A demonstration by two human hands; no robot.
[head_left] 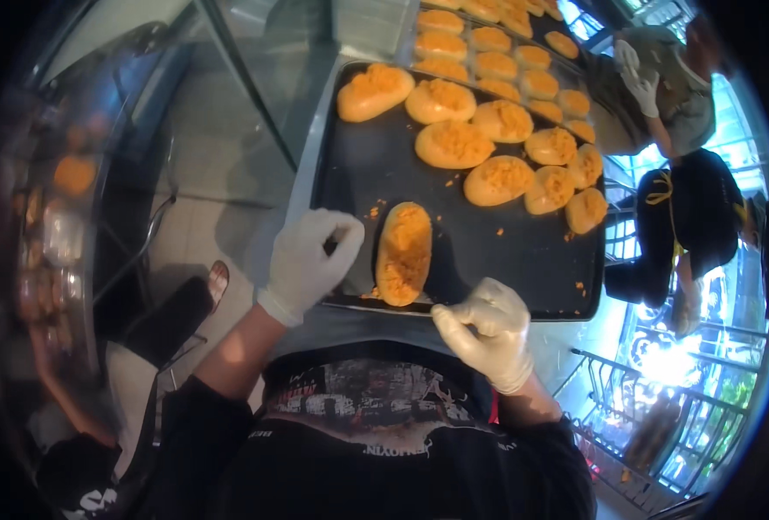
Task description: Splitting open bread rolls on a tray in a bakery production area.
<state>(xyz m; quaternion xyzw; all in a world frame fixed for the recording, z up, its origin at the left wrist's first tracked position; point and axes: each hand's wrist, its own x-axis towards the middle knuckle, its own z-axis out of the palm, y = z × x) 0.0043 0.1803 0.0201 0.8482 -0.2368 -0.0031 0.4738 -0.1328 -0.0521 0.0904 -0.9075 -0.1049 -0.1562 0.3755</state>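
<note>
A long bread roll topped with orange shreds lies lengthwise at the near edge of a dark baking tray. To its left, my left hand, in a pale glove, has thumb and fingertip brought together in a loop, with nothing visible in it. My right hand, gloved too, hovers at the tray's front rim, right of the roll, its fingers curled in. Neither hand touches the roll. Farther back on the tray sit several more shred-topped buns, grouped toward the far and right sides. Loose orange crumbs dot the tray.
Beyond the tray, more orange-topped buns stand in rows. Two people are at the right, one wearing gloves. Another person's arm shows at lower left, near a table of food. Metal railings stand at lower right.
</note>
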